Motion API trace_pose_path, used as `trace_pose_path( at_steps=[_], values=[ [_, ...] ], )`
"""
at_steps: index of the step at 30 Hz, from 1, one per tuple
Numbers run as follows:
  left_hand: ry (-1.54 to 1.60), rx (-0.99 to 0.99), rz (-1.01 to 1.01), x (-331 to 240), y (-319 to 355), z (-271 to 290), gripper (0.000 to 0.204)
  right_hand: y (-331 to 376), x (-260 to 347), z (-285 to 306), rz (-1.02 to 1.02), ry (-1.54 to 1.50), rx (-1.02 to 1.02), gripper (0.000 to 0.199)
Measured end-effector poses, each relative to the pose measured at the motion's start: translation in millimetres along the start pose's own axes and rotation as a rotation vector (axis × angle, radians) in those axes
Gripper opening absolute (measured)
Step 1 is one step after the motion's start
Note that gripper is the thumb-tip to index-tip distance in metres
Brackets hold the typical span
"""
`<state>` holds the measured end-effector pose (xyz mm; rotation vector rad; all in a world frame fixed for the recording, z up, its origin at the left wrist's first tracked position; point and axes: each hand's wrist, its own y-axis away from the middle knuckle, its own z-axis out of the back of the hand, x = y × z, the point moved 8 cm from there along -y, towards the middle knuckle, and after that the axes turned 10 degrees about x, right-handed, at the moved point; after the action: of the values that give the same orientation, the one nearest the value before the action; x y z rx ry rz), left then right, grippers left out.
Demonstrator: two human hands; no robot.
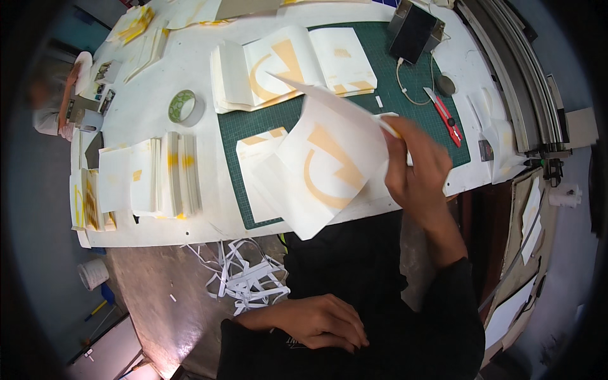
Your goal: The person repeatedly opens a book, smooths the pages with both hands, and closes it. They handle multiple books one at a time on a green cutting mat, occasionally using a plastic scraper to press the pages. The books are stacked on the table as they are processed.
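The right hand, over the near right part of the green cutting mat, has thumb and fingers pinched on the right edge of a printed white sheet, which spreads leftward from it over the mat's near edge, too curled for its long axis to be told. The left hand is farther from the sheet, nearer the body than the mat, its fingers loosely together with nothing visible in them. An open paper stack bounds the mat's far side and a red cutter its right, while bare desk shows just left of it.
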<state>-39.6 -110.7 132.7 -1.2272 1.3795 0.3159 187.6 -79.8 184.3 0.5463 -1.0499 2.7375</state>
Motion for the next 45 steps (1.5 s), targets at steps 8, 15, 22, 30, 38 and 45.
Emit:
trace_pose_path(
  at_steps=[8, 15, 22, 30, 38, 45],
  values=[
    [-0.170, -0.166, -0.074, -13.6, 6.4, 45.6, 0.039, -104.0, -92.3, -39.5, -0.368, -0.426, -0.602, 0.022],
    [0.134, 0.062, -0.222, -15.8, -4.3, 21.4, 0.036, -33.2, -217.5, -128.0, -0.669, -0.386, -0.572, 0.020],
    [0.304, 0.283, -0.155, -9.7, -0.6, 4.0, 0.017, 6.5, -228.3, -152.3, -0.855, -0.819, -0.040, 0.031],
    [-0.319, -0.247, 0.285, -2.7, -3.8, 92.8, 0.023, 52.9, -249.5, -62.0, -0.688, -0.245, 0.406, 0.035],
    [-1.321, -0.625, 0.492, 58.5, -1.2, 192.9, 0.021, 59.5, -217.0, -69.1, -0.579, -0.051, 0.811, 0.060],
    [-1.385, -0.641, 0.544, 74.3, 4.8, 196.2, 0.025, 52.8, -220.5, -76.4, -0.564, -0.060, 0.799, 0.057]
  ],
)
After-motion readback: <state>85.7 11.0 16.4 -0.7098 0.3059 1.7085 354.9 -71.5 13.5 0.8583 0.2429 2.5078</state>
